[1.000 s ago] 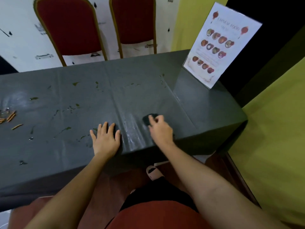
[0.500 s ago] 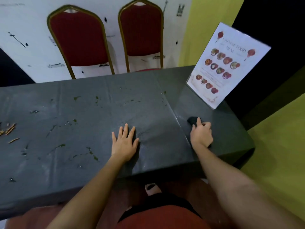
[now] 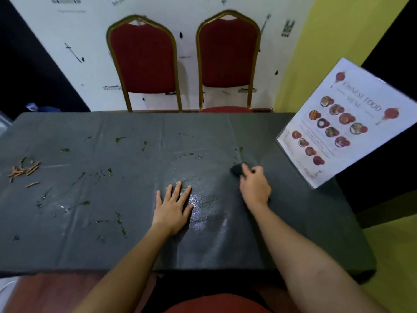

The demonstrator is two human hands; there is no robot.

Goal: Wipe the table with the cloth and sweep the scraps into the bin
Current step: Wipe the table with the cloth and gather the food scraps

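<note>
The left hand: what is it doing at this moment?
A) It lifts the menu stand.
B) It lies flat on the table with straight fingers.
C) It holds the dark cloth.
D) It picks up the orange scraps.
B: the left hand lies palm down on the table with its fingers straight and spread, holding nothing. It is the right hand that grips the cloth.

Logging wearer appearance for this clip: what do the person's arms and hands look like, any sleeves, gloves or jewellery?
The left forearm and right forearm are bare down to the frame's lower edge, with no sleeves showing. The left hand and right hand are ungloved, with no rings, watch, bracelet or markings visible on fingers or wrists.
</note>
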